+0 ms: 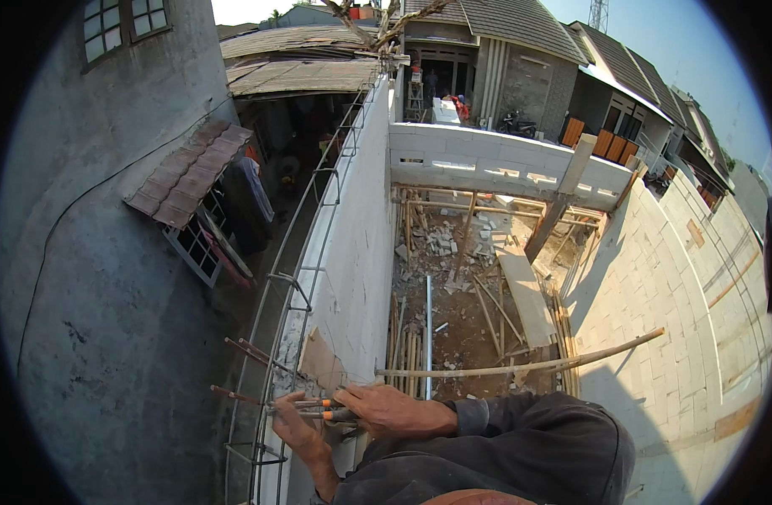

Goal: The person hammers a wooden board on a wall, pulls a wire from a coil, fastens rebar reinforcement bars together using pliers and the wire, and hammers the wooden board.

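Observation:
My right hand (394, 410) is closed around the dark and orange handles of a two-handled tool that looks like pliers (325, 403). The tool points left, toward the rebar. My left hand (300, 433) is bent at the tool's front end, its fingers closed beside the steel rebar cage (306, 290). What those fingers hold is hidden. The cage runs along the top of a white block wall (352, 227). Short rusty bar ends (237, 392) stick out to the left of it. A flat tan piece (320, 358) lies on the wall just ahead of my hands.
A wooden pole (521, 368) crosses to the right of my hands. Far below lies a dirt floor with rubble, planks (525, 299) and poles. A slanted post (563, 198) rises near the far wall. Left of the cage, a gap drops beside a grey house wall (91, 337).

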Demonstrator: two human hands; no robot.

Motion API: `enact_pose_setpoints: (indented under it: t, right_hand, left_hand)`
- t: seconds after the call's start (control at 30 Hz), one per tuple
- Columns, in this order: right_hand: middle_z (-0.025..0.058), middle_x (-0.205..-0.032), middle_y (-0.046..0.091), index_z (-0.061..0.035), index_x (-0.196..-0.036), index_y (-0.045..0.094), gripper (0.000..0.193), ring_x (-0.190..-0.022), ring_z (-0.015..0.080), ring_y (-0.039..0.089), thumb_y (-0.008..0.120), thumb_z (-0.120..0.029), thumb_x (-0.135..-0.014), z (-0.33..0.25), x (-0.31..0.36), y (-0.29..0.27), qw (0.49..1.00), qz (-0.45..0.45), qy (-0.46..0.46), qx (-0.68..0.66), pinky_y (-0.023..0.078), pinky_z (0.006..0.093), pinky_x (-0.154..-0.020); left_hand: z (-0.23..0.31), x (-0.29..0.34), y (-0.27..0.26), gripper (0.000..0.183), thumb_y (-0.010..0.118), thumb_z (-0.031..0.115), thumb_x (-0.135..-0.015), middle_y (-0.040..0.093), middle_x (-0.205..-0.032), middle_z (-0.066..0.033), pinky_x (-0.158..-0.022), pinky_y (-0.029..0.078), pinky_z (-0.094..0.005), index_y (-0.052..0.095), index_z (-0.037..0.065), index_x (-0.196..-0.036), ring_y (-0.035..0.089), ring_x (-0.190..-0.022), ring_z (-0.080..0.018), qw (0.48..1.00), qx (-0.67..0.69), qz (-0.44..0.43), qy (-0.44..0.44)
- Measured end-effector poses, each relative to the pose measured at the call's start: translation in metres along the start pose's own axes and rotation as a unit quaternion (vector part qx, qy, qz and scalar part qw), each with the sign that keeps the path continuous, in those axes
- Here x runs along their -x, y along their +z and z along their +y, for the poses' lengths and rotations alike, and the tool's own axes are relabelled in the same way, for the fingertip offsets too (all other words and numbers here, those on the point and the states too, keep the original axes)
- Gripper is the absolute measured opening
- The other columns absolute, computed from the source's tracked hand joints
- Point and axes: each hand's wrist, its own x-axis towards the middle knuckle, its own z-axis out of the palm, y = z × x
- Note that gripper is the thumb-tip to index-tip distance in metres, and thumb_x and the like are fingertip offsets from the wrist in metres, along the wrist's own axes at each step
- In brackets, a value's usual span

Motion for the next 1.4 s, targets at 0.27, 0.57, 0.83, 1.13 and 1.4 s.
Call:
enact_pose_setpoints:
  t: [0.27, 0.57, 0.83, 1.13, 1.4]
  right_hand:
    - [0.0096, -0.095, 0.072, 0.0039, -0.134, 0.060, 0.047, -0.086, 0.0169, 0.076, 0.066, -0.036, -0.110, 0.020, 0.002, -0.015, 0.688, -0.328, 0.063, -0.644, 0.064, 0.0281, -0.070]
    - [0.0232, -0.107, 0.071, -0.0017, -0.150, 0.053, 0.047, -0.104, 0.0385, 0.071, 0.065, -0.019, -0.108, 0.017, 0.014, -0.008, 0.980, -0.030, -0.023, -0.194, 0.054, 0.0467, -0.090]
    - [0.0159, -0.098, 0.066, -0.0005, -0.132, 0.060, 0.034, -0.087, 0.0253, 0.064, 0.072, -0.015, -0.104, -0.002, 0.026, -0.024, 0.941, 0.184, 0.107, -0.264, 0.050, 0.0414, -0.080]
    - [0.0054, -0.103, 0.066, -0.0021, -0.126, 0.061, 0.020, -0.087, 0.0144, 0.060, 0.066, -0.009, -0.107, -0.018, 0.011, -0.012, 0.910, 0.150, 0.092, -0.374, 0.050, 0.0348, -0.082]
    - [0.0040, -0.098, 0.070, 0.0011, -0.112, 0.070, 0.017, -0.090, 0.0127, 0.062, 0.068, -0.015, -0.108, -0.002, 0.001, -0.038, 0.923, 0.182, 0.080, -0.329, 0.051, 0.0310, -0.083]
  left_hand:
    - [0.042, 0.024, -0.024, 0.043, 0.051, 0.036, -0.117, 0.074, -0.095, -0.0106, -0.086, 0.052, -0.0326, 0.070, -0.003, -0.123, 0.066, -0.090, -0.0164, 0.974, -0.186, -0.131, -0.002]
    - [0.028, 0.027, -0.026, 0.049, 0.045, 0.039, -0.120, 0.069, -0.068, -0.0095, -0.064, 0.045, -0.0287, 0.068, -0.004, -0.127, 0.062, -0.061, -0.0137, 0.966, -0.239, -0.088, -0.040]
    - [0.031, 0.025, -0.033, 0.050, 0.046, 0.037, -0.118, 0.071, -0.077, -0.0064, -0.055, 0.031, -0.0223, 0.071, -0.005, -0.124, 0.046, -0.053, -0.0047, 0.984, -0.083, -0.073, -0.143]
    - [0.027, 0.013, 0.035, 0.055, 0.042, 0.040, -0.120, 0.055, -0.095, 0.0006, -0.040, 0.034, -0.0182, 0.067, -0.008, -0.130, 0.035, -0.047, 0.0005, 0.953, 0.152, -0.164, -0.205]
    - [0.046, 0.006, 0.038, 0.059, 0.037, 0.044, -0.120, 0.064, -0.124, -0.0110, -0.041, 0.034, -0.0157, 0.063, -0.002, -0.146, 0.034, -0.048, 0.0021, 0.950, 0.103, -0.242, -0.167]
